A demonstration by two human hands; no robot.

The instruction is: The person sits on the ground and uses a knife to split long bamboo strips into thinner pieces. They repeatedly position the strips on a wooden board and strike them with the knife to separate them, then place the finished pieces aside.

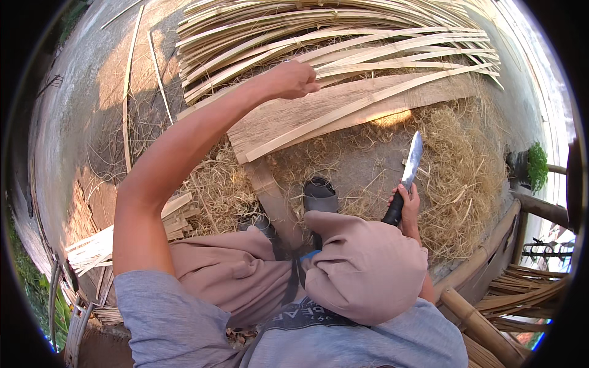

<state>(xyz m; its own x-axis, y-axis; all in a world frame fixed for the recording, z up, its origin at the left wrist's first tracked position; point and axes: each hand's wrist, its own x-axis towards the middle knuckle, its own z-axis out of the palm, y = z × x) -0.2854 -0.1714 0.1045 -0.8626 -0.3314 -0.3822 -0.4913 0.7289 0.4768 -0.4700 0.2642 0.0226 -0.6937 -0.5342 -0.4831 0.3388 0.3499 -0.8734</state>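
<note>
My left arm reaches far forward over a spread of split bamboo strips [392, 58]. At its end my left hand [296, 80] is closed, fingers curled, right at the strips; whether a strip is between the fingers is hidden. Low at the right, my right hand [411, 205] grips the black handle of a large knife [413, 161], its broad, shiny blade pointing up and away from me. Between the hands, one long bamboo strip [331, 118] lies slantwise across a flat wooden board [276, 116].
Curly bamboo shavings [460, 178] are heaped at the right and around my feet. A bundle of pale strips [92, 248] lies at the left, with loose strips [130, 92] on the ground beyond. Bamboo poles [481, 322] edge the lower right.
</note>
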